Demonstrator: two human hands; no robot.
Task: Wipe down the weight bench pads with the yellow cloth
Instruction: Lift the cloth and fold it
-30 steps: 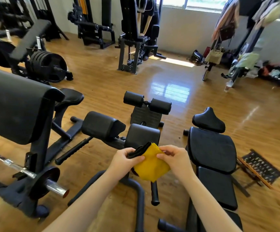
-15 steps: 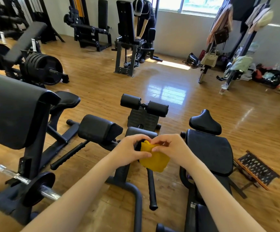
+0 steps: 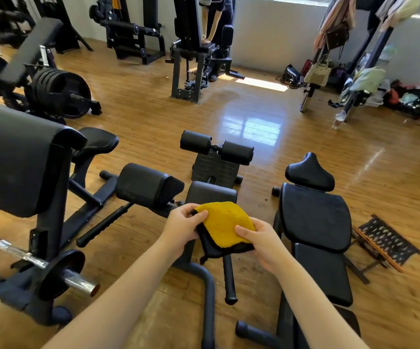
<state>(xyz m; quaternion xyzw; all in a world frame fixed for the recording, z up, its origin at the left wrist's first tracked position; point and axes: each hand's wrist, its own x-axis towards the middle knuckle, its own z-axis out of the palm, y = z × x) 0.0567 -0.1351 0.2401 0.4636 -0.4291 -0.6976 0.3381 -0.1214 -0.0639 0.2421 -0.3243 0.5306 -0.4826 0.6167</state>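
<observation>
Both hands are holding the yellow cloth [image 3: 225, 224] in the air above a black bench pad [image 3: 210, 193]. The left hand [image 3: 182, 229] is pinching its upper-left corner; the right hand [image 3: 261, 241] is gripping its lower-right edge. The cloth's long axis is running diagonally between them, yellow face up.

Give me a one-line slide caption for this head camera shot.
Both hands, left hand and right hand, hold a yellow cloth above black gym bench pads.

Yellow cloth [image 3: 225, 222] now spread wider
</observation>
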